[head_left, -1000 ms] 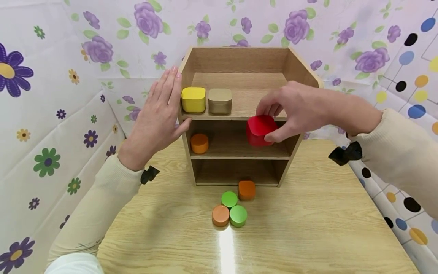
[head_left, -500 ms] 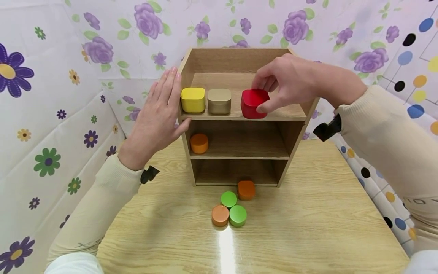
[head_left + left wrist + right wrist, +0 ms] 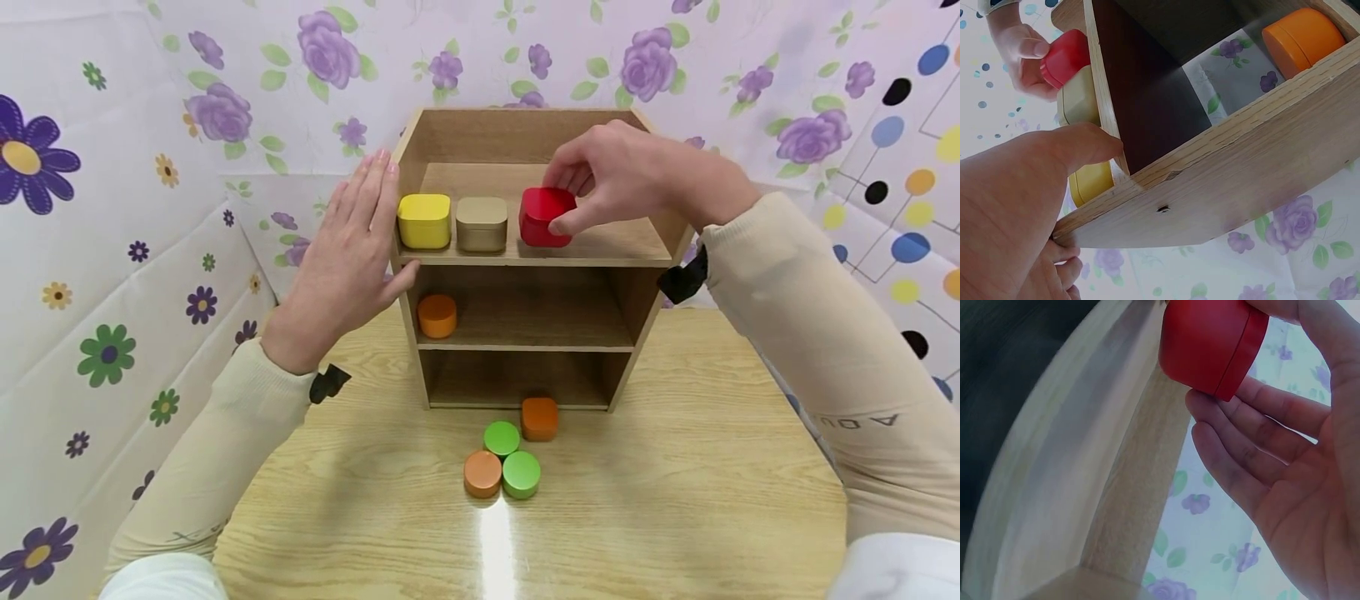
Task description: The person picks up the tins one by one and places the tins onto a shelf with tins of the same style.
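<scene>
A small red lidded box with rounded corners (image 3: 546, 217) is at the top shelf, right of a tan box (image 3: 482, 224) and a yellow box (image 3: 424, 222). My right hand (image 3: 626, 175) pinches the red box between thumb and fingers; the right wrist view shows fingertips under its edge. Whether its base touches the shelf I cannot tell. My left hand (image 3: 341, 258) lies with straight fingers along the left side of the wooden shelf unit (image 3: 536, 260). Its thumb (image 3: 1088, 145) touches the unit's front edge. An orange round box (image 3: 437, 316) sits at the left of the middle shelf.
On the table (image 3: 637, 500), before the unit, stand an orange squarish box (image 3: 540, 418), two green round boxes (image 3: 521, 474) and a copper-orange round box (image 3: 482, 473). Flower-patterned cloth (image 3: 517, 50) hangs behind the unit, with dotted cloth (image 3: 900, 208) to the right.
My right hand has raised the red box from before the middle shelf to the top shelf, then moved it slightly left and back toward the tan box. My left hand has stayed in place.
</scene>
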`<control>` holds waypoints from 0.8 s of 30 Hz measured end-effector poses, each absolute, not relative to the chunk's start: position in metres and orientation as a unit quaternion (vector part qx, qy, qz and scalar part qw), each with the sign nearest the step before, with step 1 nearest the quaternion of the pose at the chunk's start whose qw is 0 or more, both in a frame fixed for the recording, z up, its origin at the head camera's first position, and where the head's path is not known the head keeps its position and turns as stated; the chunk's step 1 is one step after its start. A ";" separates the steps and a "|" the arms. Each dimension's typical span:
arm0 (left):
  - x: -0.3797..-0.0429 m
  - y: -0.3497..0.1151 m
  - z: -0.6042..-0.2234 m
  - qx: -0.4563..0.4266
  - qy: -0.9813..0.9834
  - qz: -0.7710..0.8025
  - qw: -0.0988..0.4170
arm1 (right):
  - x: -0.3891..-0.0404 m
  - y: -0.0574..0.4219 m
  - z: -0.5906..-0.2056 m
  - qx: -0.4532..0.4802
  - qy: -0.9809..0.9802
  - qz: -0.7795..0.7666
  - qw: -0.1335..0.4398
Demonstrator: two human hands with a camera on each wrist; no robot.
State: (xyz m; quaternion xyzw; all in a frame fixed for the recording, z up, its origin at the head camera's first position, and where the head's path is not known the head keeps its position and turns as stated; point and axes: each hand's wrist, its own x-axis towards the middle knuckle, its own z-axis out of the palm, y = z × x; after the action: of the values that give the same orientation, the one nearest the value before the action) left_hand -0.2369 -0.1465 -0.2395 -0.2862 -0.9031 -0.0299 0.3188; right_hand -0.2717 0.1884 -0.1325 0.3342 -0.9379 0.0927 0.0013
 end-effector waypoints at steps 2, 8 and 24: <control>-0.237 -0.147 -0.240 -0.286 -0.903 -0.030 0.318 | -0.274 0.186 -0.136 0.333 -0.938 0.093 -0.003; -0.236 -0.147 -0.240 -0.285 -0.903 -0.026 0.321 | -0.278 0.182 -0.142 0.319 -0.943 0.094 -0.023; -0.237 -0.147 -0.240 -0.286 -0.903 -0.030 0.320 | -0.271 0.192 -0.140 0.317 -0.943 0.099 0.010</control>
State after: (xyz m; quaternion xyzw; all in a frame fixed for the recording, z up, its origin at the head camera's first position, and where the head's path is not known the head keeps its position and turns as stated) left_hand -0.2368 -0.1471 -0.2404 -0.2856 -0.9028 -0.0297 0.3202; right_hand -0.2708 0.1916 -0.1402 0.3170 -0.9432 0.0995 0.0101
